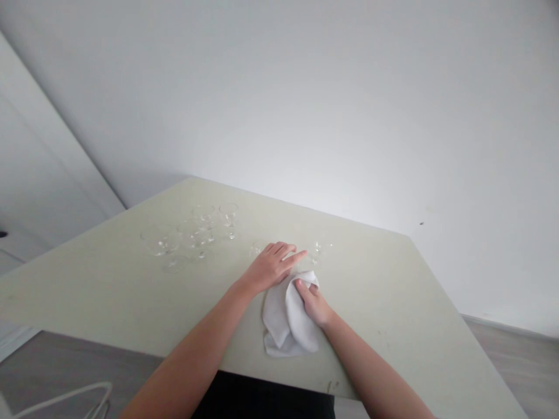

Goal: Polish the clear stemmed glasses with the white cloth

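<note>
One white cloth [301,326], right hand [316,304] gripping it; left hand [271,267] beside, hold unclear

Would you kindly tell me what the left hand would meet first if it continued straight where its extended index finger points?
Probably the clear drinking glass just beyond the left hand, towards the right, though depth is hard to judge from this single view.
</note>
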The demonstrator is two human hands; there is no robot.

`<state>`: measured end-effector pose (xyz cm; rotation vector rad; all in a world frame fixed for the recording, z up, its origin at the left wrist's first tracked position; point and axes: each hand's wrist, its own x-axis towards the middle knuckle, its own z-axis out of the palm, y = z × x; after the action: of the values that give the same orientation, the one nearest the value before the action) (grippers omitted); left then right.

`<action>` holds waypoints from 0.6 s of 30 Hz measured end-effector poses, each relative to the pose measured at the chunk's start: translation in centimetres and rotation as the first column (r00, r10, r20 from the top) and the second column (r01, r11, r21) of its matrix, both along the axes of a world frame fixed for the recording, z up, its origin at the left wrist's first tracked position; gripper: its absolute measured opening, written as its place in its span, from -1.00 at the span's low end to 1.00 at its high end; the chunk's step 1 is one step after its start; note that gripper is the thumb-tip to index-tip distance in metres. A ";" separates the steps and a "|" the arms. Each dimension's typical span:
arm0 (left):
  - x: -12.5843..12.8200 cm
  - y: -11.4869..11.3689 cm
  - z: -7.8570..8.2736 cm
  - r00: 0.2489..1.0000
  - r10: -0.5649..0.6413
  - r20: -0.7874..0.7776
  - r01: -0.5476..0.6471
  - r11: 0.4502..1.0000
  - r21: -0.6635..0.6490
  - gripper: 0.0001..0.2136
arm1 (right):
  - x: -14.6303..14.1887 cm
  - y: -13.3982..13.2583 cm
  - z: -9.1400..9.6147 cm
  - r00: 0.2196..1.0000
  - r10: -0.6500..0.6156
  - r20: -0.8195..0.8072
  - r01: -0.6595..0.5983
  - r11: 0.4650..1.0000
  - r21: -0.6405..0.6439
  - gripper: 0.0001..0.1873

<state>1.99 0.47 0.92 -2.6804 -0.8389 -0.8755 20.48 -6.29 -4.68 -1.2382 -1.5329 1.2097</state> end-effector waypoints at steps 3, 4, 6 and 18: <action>-0.1 0.2 -0.1 1.000 0.011 0.024 -0.011 1.000 -0.023 -0.54 | -0.5 -0.1 0.4 0.994 -0.077 -0.074 0.077 0.997 0.001 -0.37; -0.2 0.3 -0.2 0.999 0.014 0.041 -0.012 0.999 -0.033 -0.57 | -0.6 0.0 0.5 0.991 -0.091 -0.101 0.094 0.995 0.026 -0.35; -0.2 0.5 -0.3 0.997 0.015 0.081 -0.011 0.998 -0.056 -0.63 | -0.8 0.0 0.5 0.985 -0.114 -0.131 0.123 0.990 0.064 -0.31; 0.8 -0.6 0.0 0.989 -0.135 -0.062 0.127 0.986 -0.111 -0.59 | -0.8 0.7 0.6 0.978 -0.193 -0.086 0.207 0.957 0.205 -0.56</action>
<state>2.76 -0.09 0.90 -2.8694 -0.7203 -0.7800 19.71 -5.57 -4.07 -1.1683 -1.4120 0.9200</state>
